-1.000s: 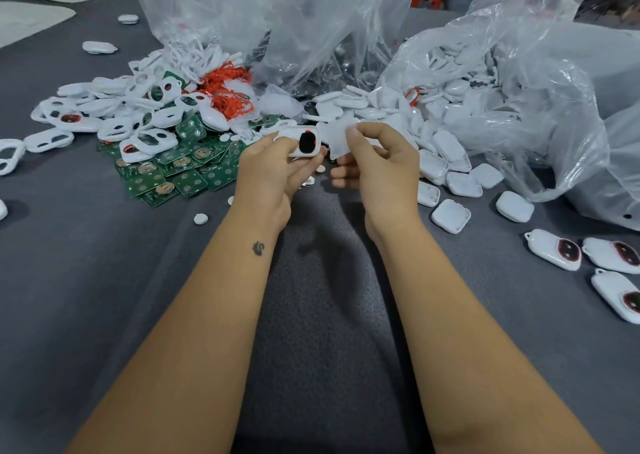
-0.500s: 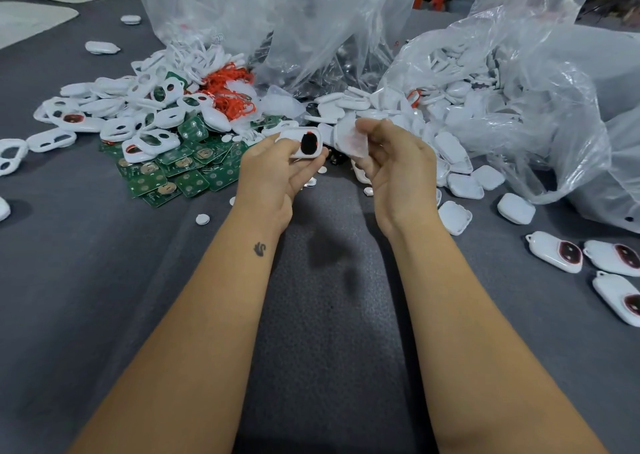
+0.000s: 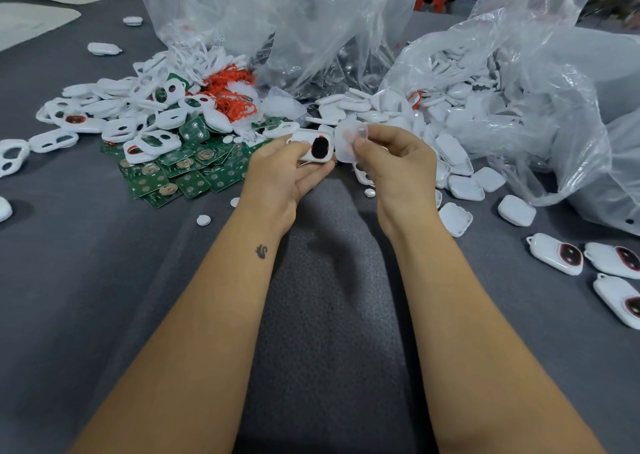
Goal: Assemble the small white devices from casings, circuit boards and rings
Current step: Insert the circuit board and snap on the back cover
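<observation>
My left hand [image 3: 282,173] grips a white casing front [image 3: 313,144] with a black oval and red rim showing in its window. Right beside it, my right hand [image 3: 398,163] pinches a plain white casing back [image 3: 348,138] between thumb and fingers, its edge almost touching the front piece. Both parts are held just above the grey mat, in front of the parts piles. Green circuit boards [image 3: 180,173] lie in a heap to the left, with white front casings [image 3: 131,121] and orange rings [image 3: 232,93] behind them.
Clear plastic bags [image 3: 502,83] full of white casing backs stand at the back and right. Loose casing backs [image 3: 457,216] lie right of my right hand. Three finished devices [image 3: 556,258] rest at the far right. Small white buttons [image 3: 203,220] are scattered on the grey mat [image 3: 329,298].
My right hand has lifted the casing back out of the pile and brought it left, close against the front piece in my left hand. The left hand has barely moved.
</observation>
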`<control>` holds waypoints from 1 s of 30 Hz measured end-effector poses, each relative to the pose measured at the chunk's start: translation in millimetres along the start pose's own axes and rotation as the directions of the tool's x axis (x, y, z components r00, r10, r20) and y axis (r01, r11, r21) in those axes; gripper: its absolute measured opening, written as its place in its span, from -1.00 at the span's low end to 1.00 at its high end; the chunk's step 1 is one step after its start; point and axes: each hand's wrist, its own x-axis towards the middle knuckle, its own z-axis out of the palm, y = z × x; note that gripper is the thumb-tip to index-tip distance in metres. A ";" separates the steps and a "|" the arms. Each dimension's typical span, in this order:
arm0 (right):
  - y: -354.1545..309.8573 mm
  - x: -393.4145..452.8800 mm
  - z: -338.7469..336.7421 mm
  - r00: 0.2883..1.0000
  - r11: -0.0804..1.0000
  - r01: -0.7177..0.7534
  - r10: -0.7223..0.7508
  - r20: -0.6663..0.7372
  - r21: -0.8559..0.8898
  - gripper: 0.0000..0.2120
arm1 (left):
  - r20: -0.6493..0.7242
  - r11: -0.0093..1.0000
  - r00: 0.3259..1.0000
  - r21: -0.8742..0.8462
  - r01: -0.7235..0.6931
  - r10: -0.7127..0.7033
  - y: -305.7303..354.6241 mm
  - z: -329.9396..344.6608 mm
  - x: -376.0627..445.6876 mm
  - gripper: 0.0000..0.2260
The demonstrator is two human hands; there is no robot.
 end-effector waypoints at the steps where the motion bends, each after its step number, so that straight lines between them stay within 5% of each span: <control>1: 0.1 0.0 -0.3 1.000 1.000 -0.004 0.004 0.000 0.002 -0.89 | 0.003 1.000 1.000 0.003 0.001 -0.001 0.1 -0.1 -0.1 -0.85; 17: -6.4 0.4 -1.6 1.000 0.999 -0.023 0.023 -0.005 0.029 -0.87 | 0.107 0.988 0.982 -0.017 0.156 -0.153 4.5 4.0 -4.4 -0.76; 30: -2.9 -2.1 0.9 0.968 0.868 0.230 -0.160 0.192 -0.439 -0.86 | 0.205 0.970 0.952 0.127 0.207 -0.229 4.5 3.2 -8.6 -0.64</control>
